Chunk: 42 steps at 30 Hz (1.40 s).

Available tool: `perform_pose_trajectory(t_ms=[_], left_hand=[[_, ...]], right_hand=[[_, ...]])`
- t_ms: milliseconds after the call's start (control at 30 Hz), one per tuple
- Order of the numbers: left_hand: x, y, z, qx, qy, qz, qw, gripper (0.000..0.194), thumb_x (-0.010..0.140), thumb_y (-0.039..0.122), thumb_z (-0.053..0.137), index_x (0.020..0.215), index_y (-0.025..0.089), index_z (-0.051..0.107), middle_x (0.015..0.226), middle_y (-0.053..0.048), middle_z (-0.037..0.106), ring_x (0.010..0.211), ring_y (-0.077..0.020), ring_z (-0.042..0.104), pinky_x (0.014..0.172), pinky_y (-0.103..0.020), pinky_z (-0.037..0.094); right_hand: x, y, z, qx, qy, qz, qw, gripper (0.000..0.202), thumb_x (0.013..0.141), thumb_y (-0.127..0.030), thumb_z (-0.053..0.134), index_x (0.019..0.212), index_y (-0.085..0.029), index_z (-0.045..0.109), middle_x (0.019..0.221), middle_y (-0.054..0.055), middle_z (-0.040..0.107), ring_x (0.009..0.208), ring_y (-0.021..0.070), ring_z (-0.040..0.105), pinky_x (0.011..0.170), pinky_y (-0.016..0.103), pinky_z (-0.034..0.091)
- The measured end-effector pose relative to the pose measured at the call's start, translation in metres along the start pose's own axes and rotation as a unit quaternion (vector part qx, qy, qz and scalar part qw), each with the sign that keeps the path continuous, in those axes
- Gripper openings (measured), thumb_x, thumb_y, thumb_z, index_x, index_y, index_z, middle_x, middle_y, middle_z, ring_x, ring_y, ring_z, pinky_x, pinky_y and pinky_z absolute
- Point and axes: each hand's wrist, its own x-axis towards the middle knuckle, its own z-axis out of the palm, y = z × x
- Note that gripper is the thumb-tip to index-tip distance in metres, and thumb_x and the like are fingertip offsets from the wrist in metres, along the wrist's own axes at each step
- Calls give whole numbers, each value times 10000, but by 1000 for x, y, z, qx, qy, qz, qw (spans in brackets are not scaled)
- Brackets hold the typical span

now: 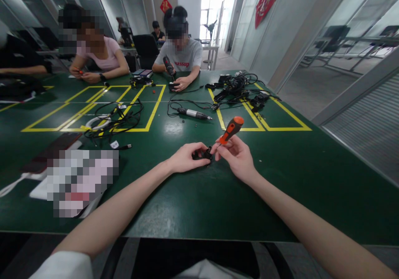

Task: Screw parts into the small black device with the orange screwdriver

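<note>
My left hand (190, 157) is closed around a small black part (208, 153) just above the green table (174, 204); its exact kind is too small to make out. In my right hand (238, 156) is a screwdriver (233, 129) with an orange and dark grey handle. The handle leans up and to the right, while the fingers pinch near the shaft. The right fingertips are close beside the black part, and whether they touch it I cannot tell. The screwdriver's tip is hidden among the fingers.
Beyond my hands lies an electric screwdriver (193, 113) with its cord. A tangle of black cables (235, 87) sits at the back right, with more cables (120, 119) at left. A phone (52, 150) rests left. Across the table a person (187, 54) works with a power tool (168, 65).
</note>
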Motion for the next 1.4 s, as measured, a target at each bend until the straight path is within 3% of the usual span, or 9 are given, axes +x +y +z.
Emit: perform_pose_trajectory(t_ms=[267,500,833,1033,1200,1400], left_hand=[[0,0,0,8,1,0,1000,318,848,421,745,1049,182,686,923,-22,713,807,-161,614,765,-290,484],[0,1,0,1,-1,0,1000,329,840,434,742,1051,188,687,918,-18,711,807,-164,613,775,-293,481],[-1,0,0,2,2,7,1000,311,847,428,738,1032,185,678,905,-17,697,800,-163,610,760,-290,472],[0,0,0,2,2,12,1000,304,845,410,746,1035,181,682,917,-14,699,798,-155,604,759,-282,465],[0,0,-1,3,0,10,1000,314,848,415,743,1047,178,689,917,-14,699,797,-155,603,755,-281,465],[0,0,0,5,-1,-2,1000,313,846,422,737,1044,183,695,901,-12,700,807,-159,612,769,-283,471]], right_hand=[[5,-5,-3,-38,18,4,999,446,830,-634,768,724,-209,686,656,3,647,511,126,568,536,295,512],[3,-1,-4,16,-11,3,1000,397,871,-600,746,934,-225,633,735,10,732,545,139,626,581,301,559],[3,-4,-3,-19,-6,-4,1000,389,884,-583,742,784,-212,674,686,-1,648,533,126,567,561,294,508],[1,0,-3,32,0,0,999,342,860,-524,795,926,-229,634,755,2,728,557,128,621,592,287,550],[3,-2,-2,-9,-1,7,1000,371,868,-552,776,840,-210,636,703,14,731,558,123,615,596,276,546],[5,1,-3,23,-16,5,1000,386,898,-589,726,905,-216,625,736,19,737,544,121,604,572,278,528]])
